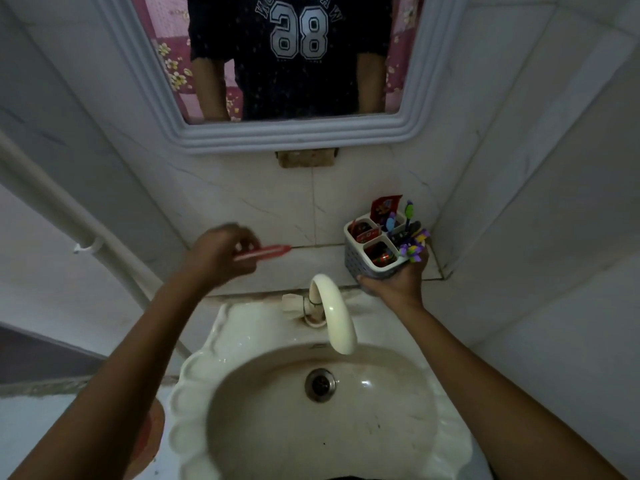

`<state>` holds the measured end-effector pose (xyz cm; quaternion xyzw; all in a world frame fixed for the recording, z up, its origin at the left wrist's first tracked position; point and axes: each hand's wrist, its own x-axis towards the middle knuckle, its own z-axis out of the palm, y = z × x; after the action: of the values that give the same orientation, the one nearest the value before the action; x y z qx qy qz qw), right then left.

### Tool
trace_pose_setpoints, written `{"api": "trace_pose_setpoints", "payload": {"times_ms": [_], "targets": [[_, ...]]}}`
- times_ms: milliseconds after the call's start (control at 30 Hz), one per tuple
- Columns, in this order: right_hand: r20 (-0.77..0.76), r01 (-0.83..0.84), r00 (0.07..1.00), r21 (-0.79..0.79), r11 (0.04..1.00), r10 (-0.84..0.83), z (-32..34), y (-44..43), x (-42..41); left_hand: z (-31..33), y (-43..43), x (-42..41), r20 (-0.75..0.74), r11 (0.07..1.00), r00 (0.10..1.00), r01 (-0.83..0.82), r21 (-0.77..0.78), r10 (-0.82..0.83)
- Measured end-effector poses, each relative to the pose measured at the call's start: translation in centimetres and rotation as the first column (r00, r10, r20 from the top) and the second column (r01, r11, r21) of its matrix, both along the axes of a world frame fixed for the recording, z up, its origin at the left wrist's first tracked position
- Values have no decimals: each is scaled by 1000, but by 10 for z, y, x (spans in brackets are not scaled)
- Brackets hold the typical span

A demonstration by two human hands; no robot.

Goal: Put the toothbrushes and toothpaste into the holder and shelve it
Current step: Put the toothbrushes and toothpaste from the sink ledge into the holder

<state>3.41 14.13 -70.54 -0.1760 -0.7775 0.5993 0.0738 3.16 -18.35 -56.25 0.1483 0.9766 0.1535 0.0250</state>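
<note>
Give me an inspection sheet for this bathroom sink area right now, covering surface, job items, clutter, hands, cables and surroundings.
Surface: tiled ledge behind the sink; basin holds nothing.
Job's things: grey holder with four compartments, already carrying toothbrushes and red toothpaste tubes; one red toothbrush still outside it.
Clutter: nothing seen.
Hands: left hand grips the red toothbrush, blurred; right hand holds the holder from below, above the ledge.
Cables: nothing seen; a white pipe runs along the left wall.
Surroundings: cream faucet, framed mirror, marbled wall tiles.
</note>
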Motion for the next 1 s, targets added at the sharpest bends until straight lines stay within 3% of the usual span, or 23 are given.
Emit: {"api": "trace_pose_setpoints", "payload": {"times_ms": [133, 267, 467, 600, 733, 767, 833, 900, 1000], "targets": [[1, -24, 1000, -38, 999, 24, -8, 3, 1, 46, 75, -10, -188, 983, 966, 183, 16, -177], [12, -69, 998, -54, 996, 69, 4, 4, 9, 52, 148, -22, -155, 942, 934, 299, -150, -321], [45, -34, 998, 49, 998, 32, 12, 4, 12, 25, 197, -34, -129, 884, 916, 318, -343, -380], [71, -74, 995, 29, 997, 72, 8, 7, 14, 22, 196, -40, -138, 923, 915, 365, -121, -380], [94, -40, 995, 61, 997, 34, 9, 2, 16, -1, 166, -38, -232, 970, 969, 130, 207, -80], [86, -29, 996, 63, 998, 24, 10, 1, 16, -10, 158, -38, -169, 971, 985, 54, 231, -15], [-3, 8, 1000, 61, 998, -7, 7, -1, 14, -23, 148, -39, 148, 970, 987, -90, 227, 57], [-109, 52, 993, 46, 998, -47, -1, -4, 12, -27, 147, -37, 469, 928, 881, -219, 300, 56], [-149, 78, 986, 3, 997, -77, 13, -8, 28, -18, 149, -30, 544, 870, 839, -271, 413, 4]]}}
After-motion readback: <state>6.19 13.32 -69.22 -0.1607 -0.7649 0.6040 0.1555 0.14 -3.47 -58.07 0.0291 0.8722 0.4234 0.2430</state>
